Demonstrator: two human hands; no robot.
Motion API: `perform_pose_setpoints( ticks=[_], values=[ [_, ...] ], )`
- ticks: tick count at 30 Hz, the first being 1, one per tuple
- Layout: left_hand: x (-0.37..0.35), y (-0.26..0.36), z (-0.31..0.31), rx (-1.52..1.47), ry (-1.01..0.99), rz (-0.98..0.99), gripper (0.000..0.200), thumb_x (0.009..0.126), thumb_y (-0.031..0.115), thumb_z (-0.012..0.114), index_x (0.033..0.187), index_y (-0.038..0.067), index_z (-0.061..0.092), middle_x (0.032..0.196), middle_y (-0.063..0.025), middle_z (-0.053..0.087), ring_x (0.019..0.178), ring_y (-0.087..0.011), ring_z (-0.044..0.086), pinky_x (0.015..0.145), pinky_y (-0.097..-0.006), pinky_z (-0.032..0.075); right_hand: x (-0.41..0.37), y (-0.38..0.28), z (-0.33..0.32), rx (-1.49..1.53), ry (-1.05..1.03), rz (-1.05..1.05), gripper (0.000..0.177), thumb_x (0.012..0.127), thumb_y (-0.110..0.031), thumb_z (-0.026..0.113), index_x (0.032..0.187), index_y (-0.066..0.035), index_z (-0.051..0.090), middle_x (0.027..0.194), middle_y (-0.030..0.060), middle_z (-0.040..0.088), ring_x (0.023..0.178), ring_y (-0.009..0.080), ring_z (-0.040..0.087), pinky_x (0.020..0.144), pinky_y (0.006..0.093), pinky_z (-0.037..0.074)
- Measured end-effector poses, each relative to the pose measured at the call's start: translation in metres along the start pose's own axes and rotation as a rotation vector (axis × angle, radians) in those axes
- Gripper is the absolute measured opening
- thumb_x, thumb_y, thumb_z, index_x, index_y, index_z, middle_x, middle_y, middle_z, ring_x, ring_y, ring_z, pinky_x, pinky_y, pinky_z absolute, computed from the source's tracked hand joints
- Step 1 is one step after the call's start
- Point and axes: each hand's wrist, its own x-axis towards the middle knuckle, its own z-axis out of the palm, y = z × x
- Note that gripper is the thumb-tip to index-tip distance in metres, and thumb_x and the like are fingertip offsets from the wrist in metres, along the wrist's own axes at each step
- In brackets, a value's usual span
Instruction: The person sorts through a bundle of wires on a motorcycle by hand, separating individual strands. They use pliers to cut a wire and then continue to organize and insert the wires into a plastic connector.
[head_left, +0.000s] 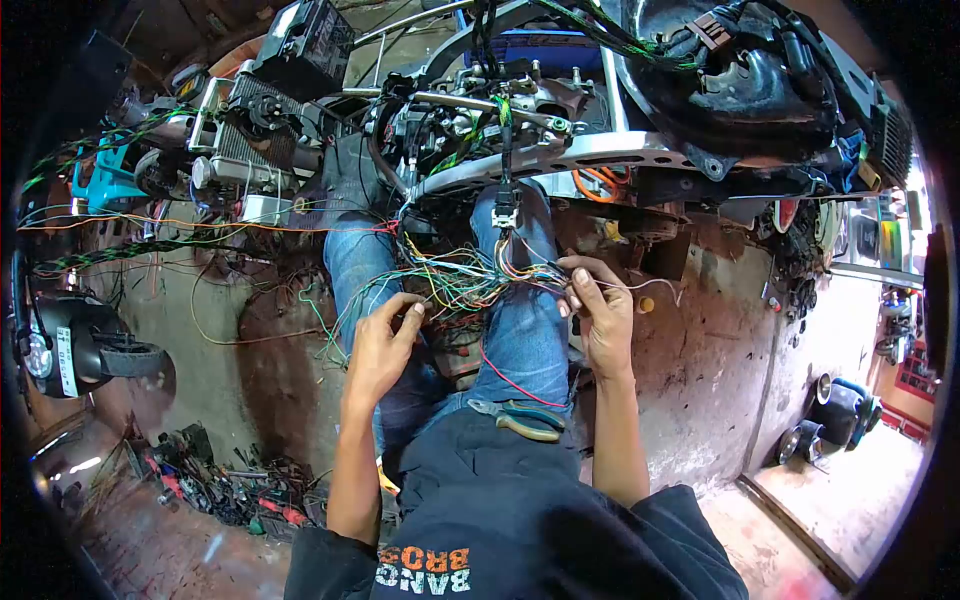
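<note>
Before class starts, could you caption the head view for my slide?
Right hand pinching multicolored wires, left hand at their other side, pliers lying on the lap.

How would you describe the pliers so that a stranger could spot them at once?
Find the dark shirt at the bottom, then its upper edge, where it meets the blue jeans. There lie the pliers, set apart from the thin wires above by their thick handles, one teal and one tan.
</note>
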Motion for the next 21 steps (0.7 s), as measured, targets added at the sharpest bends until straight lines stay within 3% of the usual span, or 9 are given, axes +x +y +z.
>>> perform_pose_setpoints(
  ticks=[6, 9, 19, 21],
  values=[
    [0.008, -0.001, 0.006, 0.034, 0.038, 0.086, 0.026, 0.105, 0.020, 0.060, 0.114, -0.002, 0.070, 0.083, -0.0097, 0.072, 0.074, -0.0144, 0.066, 0.071, -0.0322, 0.052, 0.000, -0.004, -0.002, 0.185, -0.025, 0.001, 0.027, 0.107, -0.017, 0.061, 0.125, 0.004, 0.062, 0.070, -0.0059, 0.042, 0.064, 0.0035, 0.038, 0.064, 0.0275, 0.044],
    [0.009, -0.001, 0.008, 0.019, 0.039, 0.107, 0.026, 0.105, 0.020, 0.059, 0.114, -0.002, 0.070, 0.085, -0.0109, 0.074, 0.075, -0.0150, 0.067, 0.073, -0.0328, 0.052, -0.002, -0.011, 0.003, 0.262, 0.003, 0.021, 0.026, 0.107, -0.017, 0.061, 0.124, 0.003, 0.061, 0.069, -0.0062, 0.040, 0.062, 0.0040, 0.037, 0.064, 0.0279, 0.044],
    [0.008, -0.006, 0.008, -0.035, 0.004, 0.061, 0.025, 0.106, 0.019, 0.058, 0.113, -0.002, 0.071, 0.091, -0.0101, 0.077, 0.077, -0.0132, 0.066, 0.073, -0.0316, 0.053, -0.004, -0.036, 0.013, 0.296, -0.050, -0.027, 0.024, 0.108, -0.017, 0.059, 0.122, 0.003, 0.059, 0.072, -0.0033, 0.046, 0.063, 0.0051, 0.043, 0.060, 0.0275, 0.047],
    [0.008, -0.005, 0.007, -0.025, 0.005, 0.064, 0.025, 0.106, 0.018, 0.058, 0.113, -0.002, 0.071, 0.093, -0.0090, 0.077, 0.077, -0.0133, 0.065, 0.073, -0.0310, 0.053, 0.000, -0.036, 0.011, 0.290, -0.066, -0.033, 0.026, 0.107, -0.016, 0.060, 0.124, 0.004, 0.059, 0.078, 0.0015, 0.055, 0.067, 0.0065, 0.050, 0.061, 0.0267, 0.047]
  ],
)
